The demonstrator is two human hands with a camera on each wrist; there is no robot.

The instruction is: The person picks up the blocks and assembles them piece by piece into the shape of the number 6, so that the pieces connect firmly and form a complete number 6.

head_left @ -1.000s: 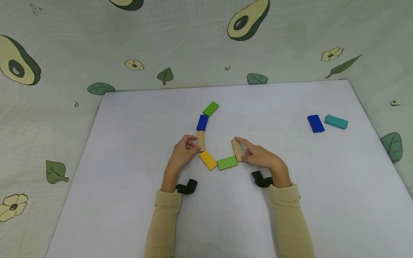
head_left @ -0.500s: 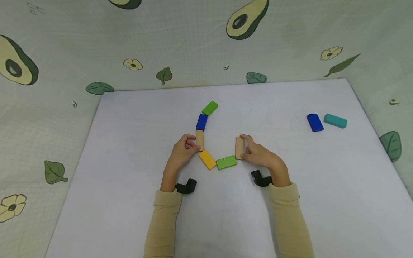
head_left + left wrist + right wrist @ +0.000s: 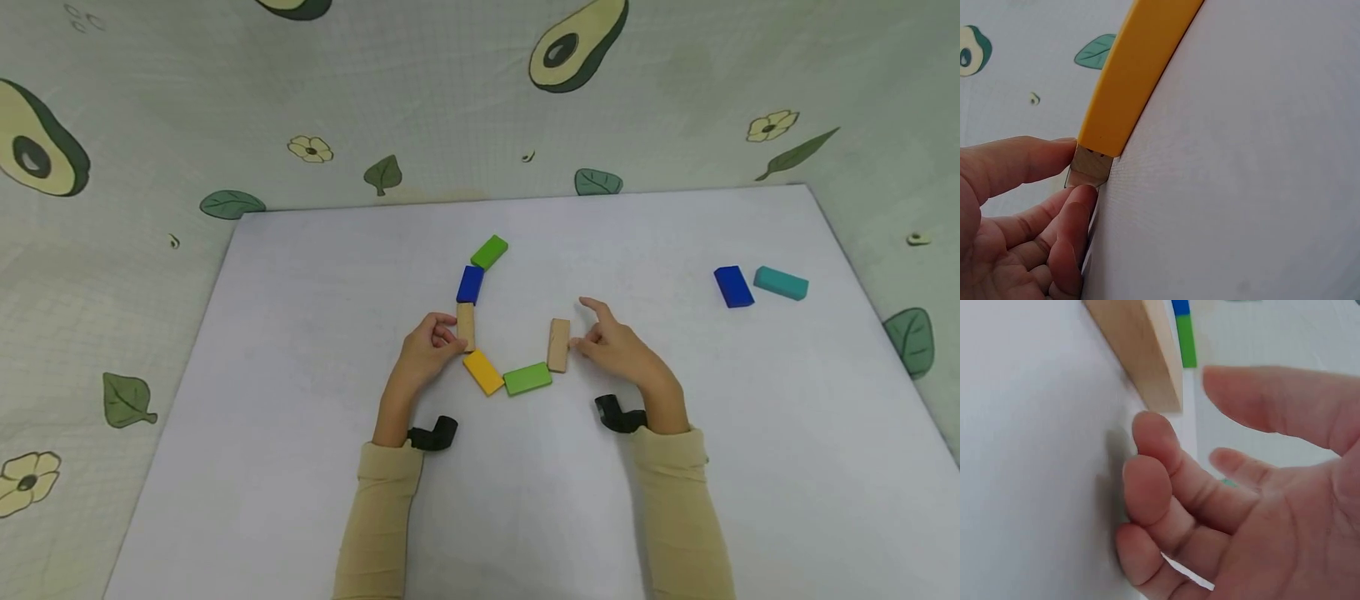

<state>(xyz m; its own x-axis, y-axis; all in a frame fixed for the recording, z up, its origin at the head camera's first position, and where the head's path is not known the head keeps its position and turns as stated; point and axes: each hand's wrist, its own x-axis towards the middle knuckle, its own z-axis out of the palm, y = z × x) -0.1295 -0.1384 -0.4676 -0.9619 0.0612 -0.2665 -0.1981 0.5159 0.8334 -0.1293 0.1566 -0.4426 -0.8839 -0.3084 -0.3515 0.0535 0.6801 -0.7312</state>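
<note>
Thumb and fingertips of my left hand pinch the left wooden block, seen end-on in the left wrist view. Against its near end lies a yellow block, and beyond its far end come a blue block and a green block. A second green block follows the yellow one, its right end by the right wooden block. Just right of that block my right hand holds nothing, its index finger extended. In the right wrist view the hand's thumb and fingers stand apart from the wood.
Another blue block and a teal block lie at the far right of the white table. A cloth printed with avocados and leaves surrounds the table. Black wrist cameras sit at both wrists.
The right wooden block turned from leaning left to nearly straight. My right hand then let go of it and moved right. The left hand stays in place.
</note>
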